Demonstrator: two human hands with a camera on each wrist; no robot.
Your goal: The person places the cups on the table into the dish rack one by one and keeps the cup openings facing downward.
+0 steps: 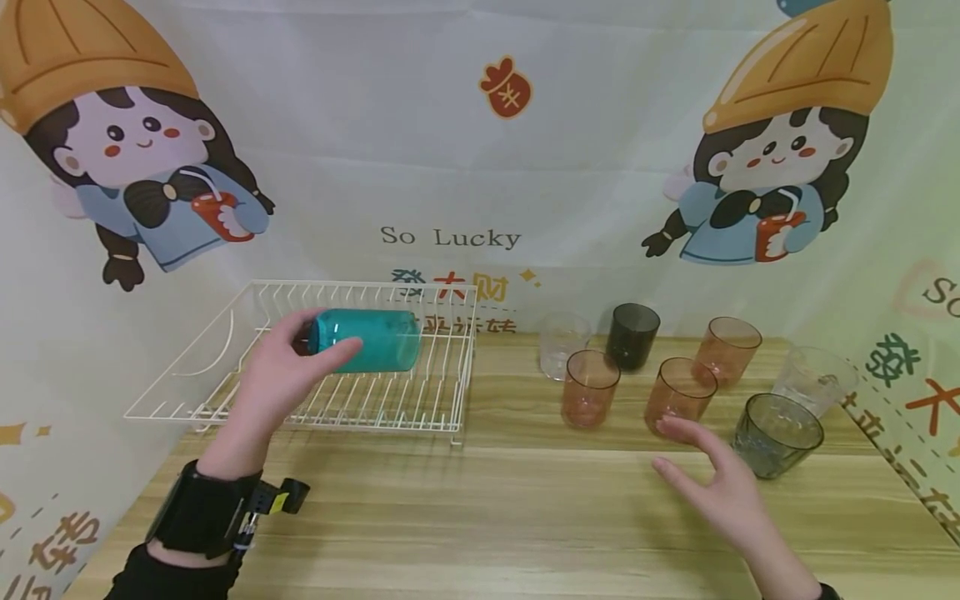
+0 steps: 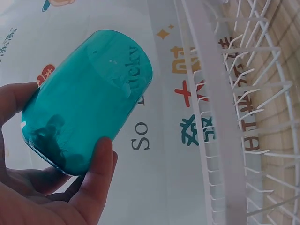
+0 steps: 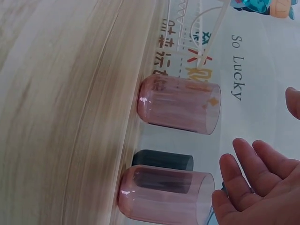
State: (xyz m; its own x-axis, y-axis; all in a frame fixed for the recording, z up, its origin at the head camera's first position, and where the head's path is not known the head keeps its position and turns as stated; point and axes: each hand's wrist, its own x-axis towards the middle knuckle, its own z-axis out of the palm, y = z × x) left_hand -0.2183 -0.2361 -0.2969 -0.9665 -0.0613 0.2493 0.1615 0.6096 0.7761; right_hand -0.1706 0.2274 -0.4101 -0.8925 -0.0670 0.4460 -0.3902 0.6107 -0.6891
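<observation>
My left hand [image 1: 281, 367] grips a teal glass [image 1: 375, 340] by its base end. The glass lies on its side in the air over a white wire dish rack [image 1: 457, 425]; in the left wrist view the same teal glass [image 2: 89, 101] is seen apart from the rack's wires. My right hand [image 1: 716, 483] has its thumb and fingers spread and holds nothing. Closest to it are a pink glass [image 1: 678, 396] and a grey ribbed glass [image 1: 777, 437]. From the right wrist, that hand [image 3: 262, 187] appears beside the rim of a pink glass [image 3: 164, 194].
Behind stand another pink glass [image 1: 590, 392], a dark glass [image 1: 632, 337], a third pink glass [image 1: 727, 350] and two clear glasses, one at left [image 1: 562, 346], one at right [image 1: 813, 379]. All are upright on the wooden table [image 1: 525, 517]. A printed cloth [image 1: 450, 125] hangs behind.
</observation>
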